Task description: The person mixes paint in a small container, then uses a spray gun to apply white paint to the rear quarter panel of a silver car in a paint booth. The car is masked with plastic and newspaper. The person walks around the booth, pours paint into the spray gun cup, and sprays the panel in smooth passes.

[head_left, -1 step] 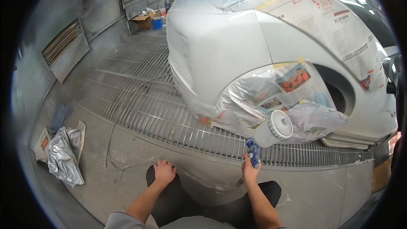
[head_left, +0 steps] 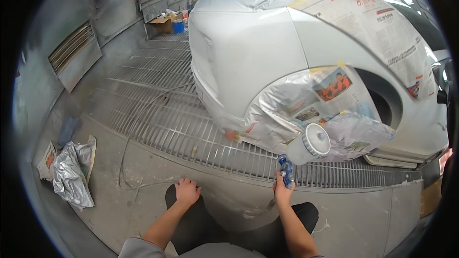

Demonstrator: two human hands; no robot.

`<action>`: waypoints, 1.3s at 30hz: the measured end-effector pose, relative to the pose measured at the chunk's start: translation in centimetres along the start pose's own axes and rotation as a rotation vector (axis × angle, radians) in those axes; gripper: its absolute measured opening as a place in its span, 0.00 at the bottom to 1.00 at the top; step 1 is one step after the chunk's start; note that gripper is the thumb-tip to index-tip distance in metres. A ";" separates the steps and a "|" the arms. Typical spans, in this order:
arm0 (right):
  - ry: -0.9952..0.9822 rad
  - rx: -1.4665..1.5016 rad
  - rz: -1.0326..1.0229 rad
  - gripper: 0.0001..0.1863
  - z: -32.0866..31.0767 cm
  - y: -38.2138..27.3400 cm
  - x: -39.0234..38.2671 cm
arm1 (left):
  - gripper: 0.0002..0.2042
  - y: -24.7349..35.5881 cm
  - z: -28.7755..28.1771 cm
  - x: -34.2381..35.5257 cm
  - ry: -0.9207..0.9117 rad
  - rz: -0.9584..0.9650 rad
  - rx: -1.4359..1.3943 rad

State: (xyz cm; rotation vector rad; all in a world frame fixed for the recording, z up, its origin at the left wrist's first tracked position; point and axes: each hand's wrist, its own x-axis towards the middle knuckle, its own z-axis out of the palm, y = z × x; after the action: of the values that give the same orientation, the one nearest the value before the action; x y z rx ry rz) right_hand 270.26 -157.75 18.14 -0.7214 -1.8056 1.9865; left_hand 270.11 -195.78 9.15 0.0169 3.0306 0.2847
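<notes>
two hands low in frame. right hand wrapped round blue grip of spray gun, near masked wheel arch. looks top-heavy from cup, rigid; hold by grip. left hand open, flat on knee.

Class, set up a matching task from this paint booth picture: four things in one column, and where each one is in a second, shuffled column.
1 spray gun
2 left hand
3 newspaper masking
4 crumpled silver sheet

a resting on the person's knee
b lying on the floor at far left
c held in the right hand
d covering the car's wheel arch

Pairs: 1-c, 2-a, 3-d, 4-b
</notes>
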 end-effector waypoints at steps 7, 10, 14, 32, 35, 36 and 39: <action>0.032 0.095 0.099 0.11 -1.9 3.8 -0.8 | 0.18 0.5 -1.3 -0.5 -0.066 0.064 0.131; 0.019 0.105 0.094 0.08 -2.5 4.6 0.2 | 0.18 0.3 -0.8 -0.9 -0.068 0.050 0.154; 0.038 0.078 0.075 0.06 -2.1 6.0 2.3 | 0.18 1.3 0.3 -1.0 -0.034 0.062 0.163; -0.126 0.155 0.153 0.12 -2.4 9.7 5.7 | 0.16 4.6 -0.1 -2.4 0.073 -0.021 0.171; -0.151 0.145 0.168 0.12 -2.4 9.6 5.9 | 0.16 4.8 0.0 -2.3 0.063 -0.023 0.165; -0.148 0.163 0.146 0.12 -2.3 9.3 5.9 | 0.16 5.0 0.0 -2.2 0.062 -0.028 0.156; -0.149 0.191 0.092 0.12 -1.9 8.7 5.5 | 0.16 5.1 0.3 -2.1 0.052 -0.033 0.145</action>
State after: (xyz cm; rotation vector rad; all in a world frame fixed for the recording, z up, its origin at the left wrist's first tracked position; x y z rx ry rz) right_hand 267.58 -154.10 8.68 -0.6211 -1.6577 2.2907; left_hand 272.24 -190.73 10.03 -0.0309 3.0930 0.0628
